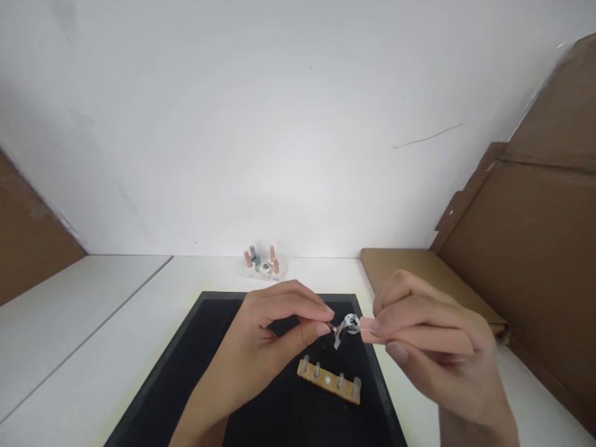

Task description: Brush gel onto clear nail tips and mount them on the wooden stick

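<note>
My left hand (284, 335) pinches a thin, small item whose tip meets a curved clear and silvery piece (347, 326) between the hands. In my right hand (433, 341) is a peach-coloured stick-like handle (419, 338), its left end against the silvery piece. What exactly the silvery piece is, I cannot make out. Below the hands, a narrow yellowish strip (328, 380) with several upright translucent pegs and a white dot lies on the black mat (288, 413).
Small bottles with peach and grey caps stand in a clear tray (263, 274) by the wall. A flat cardboard box (405, 264) lies at the right, beside a tall cardboard panel (531, 211). The black mat rests on the white table (139, 323).
</note>
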Available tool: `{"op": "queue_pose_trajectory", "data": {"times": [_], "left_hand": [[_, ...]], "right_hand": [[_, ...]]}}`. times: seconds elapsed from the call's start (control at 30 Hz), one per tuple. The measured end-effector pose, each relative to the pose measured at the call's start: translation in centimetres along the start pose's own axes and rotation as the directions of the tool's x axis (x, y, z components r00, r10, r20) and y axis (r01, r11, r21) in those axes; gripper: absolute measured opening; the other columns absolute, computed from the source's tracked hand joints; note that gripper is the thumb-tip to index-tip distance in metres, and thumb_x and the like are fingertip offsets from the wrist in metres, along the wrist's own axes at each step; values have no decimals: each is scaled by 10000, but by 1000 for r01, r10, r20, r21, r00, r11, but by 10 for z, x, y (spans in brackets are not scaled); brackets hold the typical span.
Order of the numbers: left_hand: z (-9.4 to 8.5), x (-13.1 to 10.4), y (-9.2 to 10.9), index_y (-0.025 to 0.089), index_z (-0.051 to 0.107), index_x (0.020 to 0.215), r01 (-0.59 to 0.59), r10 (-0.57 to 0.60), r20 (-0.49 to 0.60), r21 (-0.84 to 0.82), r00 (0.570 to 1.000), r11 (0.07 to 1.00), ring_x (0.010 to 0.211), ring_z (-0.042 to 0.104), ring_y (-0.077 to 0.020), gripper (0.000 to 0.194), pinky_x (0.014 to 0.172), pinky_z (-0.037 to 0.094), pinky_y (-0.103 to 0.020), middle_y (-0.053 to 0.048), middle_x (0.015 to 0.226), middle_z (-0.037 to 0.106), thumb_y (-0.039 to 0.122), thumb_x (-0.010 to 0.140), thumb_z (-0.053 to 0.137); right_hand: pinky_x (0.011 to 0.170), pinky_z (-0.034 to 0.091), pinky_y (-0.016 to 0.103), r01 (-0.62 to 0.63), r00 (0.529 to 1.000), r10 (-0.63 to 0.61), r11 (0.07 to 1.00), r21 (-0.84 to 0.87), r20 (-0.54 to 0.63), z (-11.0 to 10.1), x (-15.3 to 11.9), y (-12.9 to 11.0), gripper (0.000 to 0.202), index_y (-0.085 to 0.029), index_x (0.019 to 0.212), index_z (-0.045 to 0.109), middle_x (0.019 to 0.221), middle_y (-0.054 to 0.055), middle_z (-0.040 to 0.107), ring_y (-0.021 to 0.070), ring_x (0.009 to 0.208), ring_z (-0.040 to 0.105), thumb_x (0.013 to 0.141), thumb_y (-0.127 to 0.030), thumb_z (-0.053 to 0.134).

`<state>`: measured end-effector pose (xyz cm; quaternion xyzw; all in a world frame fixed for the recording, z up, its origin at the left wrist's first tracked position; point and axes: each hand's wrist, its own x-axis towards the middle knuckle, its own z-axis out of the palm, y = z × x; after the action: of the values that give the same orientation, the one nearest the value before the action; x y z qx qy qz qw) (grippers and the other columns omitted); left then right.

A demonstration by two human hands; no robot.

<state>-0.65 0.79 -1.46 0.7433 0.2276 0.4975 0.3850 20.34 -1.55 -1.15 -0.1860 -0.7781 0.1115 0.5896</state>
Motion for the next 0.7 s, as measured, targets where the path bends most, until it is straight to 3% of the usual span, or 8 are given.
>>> {"op": "queue_pose_trajectory", "data": {"times": [0.33, 0.57, 0.7], "left_hand": [[1, -2, -2, 200, 823, 854, -37, 37, -1, 55, 999, 998, 738, 709, -120, 221, 681, 546, -184, -23, 814, 768, 9, 816, 718], [2, 3, -2, 180, 797, 835, -39, 46, -38, 167, 998, 985, 736, 694, -109, 205, 686, 531, -167, -15, 796, 747, 1, 812, 699], [6, 4, -1, 161, 786, 833, -67, 76, -33, 222, 997, 973, 736, 696, -113, 188, 689, 531, -174, -23, 802, 743, 0, 817, 690]], "right_hand": [[587, 469, 271, 46, 998, -48, 996, -71, -28, -5, -4, 3, 284, -166, 845, 768, 776, -1, 740, 116, 686, 532, 770, 44, 594], [488, 439, 246, -96, 995, 97, 995, -18, 36, -2, 0, -6, 167, -174, 769, 700, 593, -19, 627, 101, 569, 510, 778, -35, 609], [510, 478, 214, -91, 994, 90, 996, 9, 58, 1, 3, -9, 264, -180, 781, 688, 649, -11, 701, 93, 587, 541, 706, 32, 551]]}}
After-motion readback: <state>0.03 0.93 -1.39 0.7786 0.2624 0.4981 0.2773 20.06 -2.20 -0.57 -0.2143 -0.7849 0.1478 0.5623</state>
